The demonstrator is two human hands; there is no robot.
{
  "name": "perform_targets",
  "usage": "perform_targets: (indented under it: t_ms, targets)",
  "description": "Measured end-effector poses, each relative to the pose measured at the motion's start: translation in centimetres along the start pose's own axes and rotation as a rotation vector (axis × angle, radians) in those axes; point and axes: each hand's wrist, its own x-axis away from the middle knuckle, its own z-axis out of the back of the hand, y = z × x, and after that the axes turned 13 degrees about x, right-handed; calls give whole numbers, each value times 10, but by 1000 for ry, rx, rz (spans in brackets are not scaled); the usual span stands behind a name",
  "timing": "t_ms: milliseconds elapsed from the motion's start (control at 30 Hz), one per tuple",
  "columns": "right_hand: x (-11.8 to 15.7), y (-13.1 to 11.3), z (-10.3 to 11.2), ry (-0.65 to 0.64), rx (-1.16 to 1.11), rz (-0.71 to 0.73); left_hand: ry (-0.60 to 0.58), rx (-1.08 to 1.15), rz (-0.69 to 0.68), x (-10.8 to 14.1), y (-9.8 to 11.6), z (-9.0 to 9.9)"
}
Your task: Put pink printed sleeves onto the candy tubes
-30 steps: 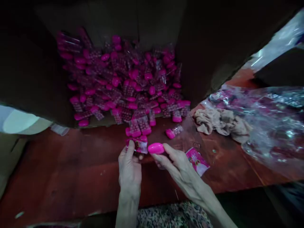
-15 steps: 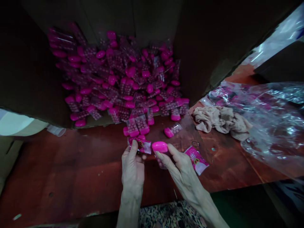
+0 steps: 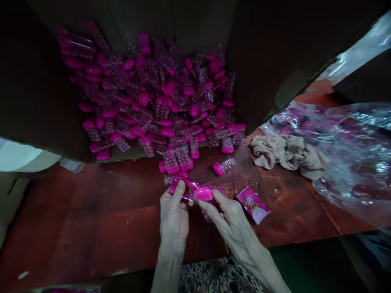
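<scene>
ok, l hand (image 3: 174,217) clamps its grip on a printed pink wrapper (image 3: 185,187), r hand (image 3: 233,217) pinches a pink-capped container (image 3: 203,194) just by wrapper's end, both abv red tabletop (image 3: 116,219), in front of cardboard box (image 3: 262,69) w/ container pile (image 3: 168,88).

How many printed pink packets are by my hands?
2 clear: a held packet in your left hand, a loose packet on the table beside your right hand. Pink edges behind that hand may be another.

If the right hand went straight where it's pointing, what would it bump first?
Probably the shiny pink packet in the left hand. The pink-capped container in the right hand leads; depth is unclear, so they may touch now.
</scene>
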Motion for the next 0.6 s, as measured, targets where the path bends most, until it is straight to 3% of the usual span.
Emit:
perform_targets:
  t_ms: [167,267,500,600]
  targets:
    - [-1,6,-6,-182,-186,-143,-4,0,6,-2,-4,2]
    - [-3,9,-11,-192,-325,-161,-17,-32,25,-1,-6,2]
    - [0,11,-19,-55,-71,-56,2,-127,-94,0,-15,0]
    - [1,12,-24,-79,-54,-83,29,-143,-93,-2,-20,0]
